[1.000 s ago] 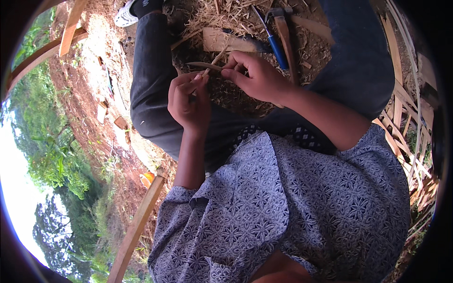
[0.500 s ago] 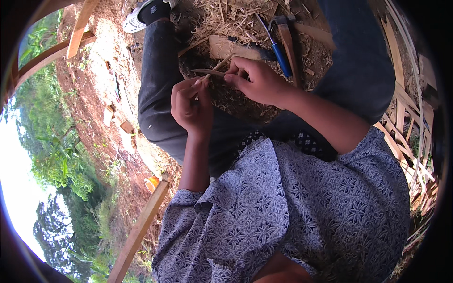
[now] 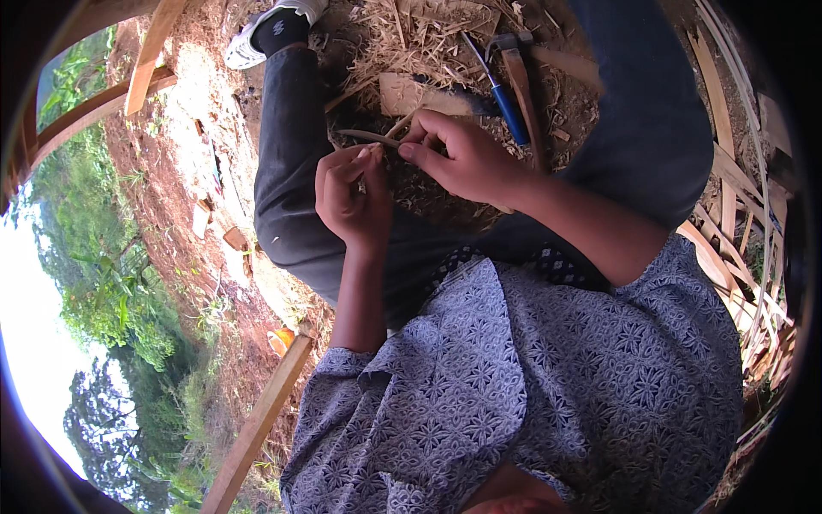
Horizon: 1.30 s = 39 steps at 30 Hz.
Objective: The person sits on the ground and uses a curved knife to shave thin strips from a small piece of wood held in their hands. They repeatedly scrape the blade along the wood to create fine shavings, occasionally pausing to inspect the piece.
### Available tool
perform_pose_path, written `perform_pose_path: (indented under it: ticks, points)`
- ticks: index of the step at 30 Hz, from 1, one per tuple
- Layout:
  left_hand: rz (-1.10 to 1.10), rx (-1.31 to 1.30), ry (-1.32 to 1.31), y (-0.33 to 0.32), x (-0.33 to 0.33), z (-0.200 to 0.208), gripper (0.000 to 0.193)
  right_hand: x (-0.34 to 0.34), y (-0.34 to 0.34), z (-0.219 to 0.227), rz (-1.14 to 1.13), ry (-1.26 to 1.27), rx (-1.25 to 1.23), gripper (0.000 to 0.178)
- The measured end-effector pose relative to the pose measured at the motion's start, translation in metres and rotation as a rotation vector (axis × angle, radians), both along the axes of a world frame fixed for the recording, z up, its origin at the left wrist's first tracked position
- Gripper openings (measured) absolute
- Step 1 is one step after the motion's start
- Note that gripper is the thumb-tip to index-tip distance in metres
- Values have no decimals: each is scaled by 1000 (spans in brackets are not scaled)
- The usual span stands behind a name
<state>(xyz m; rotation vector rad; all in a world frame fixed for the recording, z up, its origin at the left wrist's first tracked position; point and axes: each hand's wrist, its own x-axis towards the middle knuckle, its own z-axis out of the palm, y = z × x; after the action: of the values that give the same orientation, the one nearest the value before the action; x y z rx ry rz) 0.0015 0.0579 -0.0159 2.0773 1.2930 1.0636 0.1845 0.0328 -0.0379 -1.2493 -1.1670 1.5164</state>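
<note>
Hands closer together than before, curved blade shifted leftward across stick

So we've got bare dirt for a floor, littered with wood shavings and pretty shady. Off to our left it's sunlit reddish ground, leafy green trees, blown-out white sky and a plain timber post.

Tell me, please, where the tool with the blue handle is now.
In the head view's upper part, right of centre, the blue-handled tool lies on the ground, just left of the wooden-handled hammer and right of the pale board.
</note>
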Motion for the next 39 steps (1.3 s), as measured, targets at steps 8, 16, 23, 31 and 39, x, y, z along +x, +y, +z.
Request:
perform_pose_path:
  ticks: [8, 16, 23, 31, 39]
  points:
    - [-29, 24, 30, 0, 5, 3, 14, 21, -7, -49, 48, -115, -246, 24]
    - [22, -1, 9, -5, -2, 4, 11, 7, -3, 19, 41, 65, -189, 24]
    - [2, 12, 47, -2, -3, 6, 9, 16, -8, -37, 78, -212, -225, 29]
    - [25, 8, -24, -1, 1, 4, 11, 18, 2, 15, 104, 77, -370, 26]
    - [51, 49, 18, -7, -9, 9, 18, 10, -5, 19, 118, -21, -197, 22]
